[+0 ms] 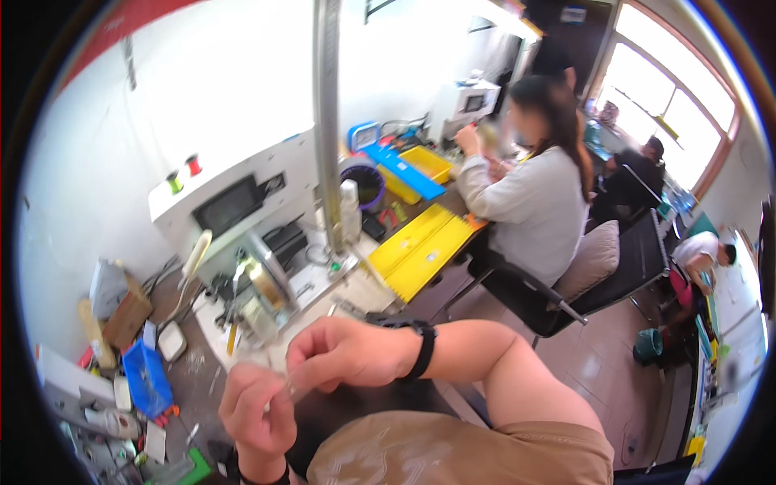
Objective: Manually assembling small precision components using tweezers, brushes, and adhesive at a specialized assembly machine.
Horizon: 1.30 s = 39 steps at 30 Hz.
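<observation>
My left hand point(257, 412) and my right hand point(343, 356) meet in front of my body, at the near edge of the bench. The fingers of both are pinched together, almost touching. Something small and pale seems to sit between the fingertips, but it is too small and blurred to name. A black wristband point(422, 349) circles my right wrist. Just beyond my hands stands a white bench machine point(242, 202) with a dark screen, and a clear container point(257, 322) with tools is in front of it.
A blue bin point(147, 378) lies left on the cluttered bench. Yellow trays point(420, 250) and a blue strip point(404, 170) are beyond the metal post point(328, 121). At right a person in a grey top point(537, 210) works seated on a black chair point(622, 263); other people are farther back.
</observation>
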Motion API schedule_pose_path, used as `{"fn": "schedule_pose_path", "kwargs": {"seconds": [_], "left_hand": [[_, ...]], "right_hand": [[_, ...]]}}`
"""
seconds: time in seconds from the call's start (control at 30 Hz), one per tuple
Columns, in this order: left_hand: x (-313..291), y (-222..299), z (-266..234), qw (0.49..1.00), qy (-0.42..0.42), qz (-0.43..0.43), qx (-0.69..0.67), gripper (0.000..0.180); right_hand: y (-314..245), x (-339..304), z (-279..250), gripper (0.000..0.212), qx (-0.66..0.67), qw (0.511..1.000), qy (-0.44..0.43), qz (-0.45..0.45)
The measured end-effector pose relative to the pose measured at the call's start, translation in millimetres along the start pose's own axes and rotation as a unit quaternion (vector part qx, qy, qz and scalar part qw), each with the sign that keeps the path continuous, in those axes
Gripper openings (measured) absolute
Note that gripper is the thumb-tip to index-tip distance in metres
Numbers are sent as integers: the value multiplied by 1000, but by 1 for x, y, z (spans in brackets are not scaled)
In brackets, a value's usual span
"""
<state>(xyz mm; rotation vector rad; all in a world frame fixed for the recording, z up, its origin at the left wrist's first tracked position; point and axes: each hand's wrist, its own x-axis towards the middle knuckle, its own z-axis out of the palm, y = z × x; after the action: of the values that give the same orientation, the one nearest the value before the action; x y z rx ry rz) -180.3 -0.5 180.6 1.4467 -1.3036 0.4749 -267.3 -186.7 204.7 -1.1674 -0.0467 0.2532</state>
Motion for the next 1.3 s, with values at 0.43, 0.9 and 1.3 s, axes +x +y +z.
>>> {"fn": "schedule_pose_path", "kwargs": {"seconds": [0.43, 0.9, 1.3], "left_hand": [[-34, -25, -3, 993, 50, -103, -11, 12], [-30, -33, 7, 961, 136, -195, -142, 24], [-43, -53, 66, 919, -31, -358, -162, 21]], "right_hand": [[23, 27, 20, 18, -107, 982, 58, -143], [-53, -25, -68, 17, -89, 827, 240, -502], [-64, -244, -202, 16, -193, 619, 556, -520]]}}
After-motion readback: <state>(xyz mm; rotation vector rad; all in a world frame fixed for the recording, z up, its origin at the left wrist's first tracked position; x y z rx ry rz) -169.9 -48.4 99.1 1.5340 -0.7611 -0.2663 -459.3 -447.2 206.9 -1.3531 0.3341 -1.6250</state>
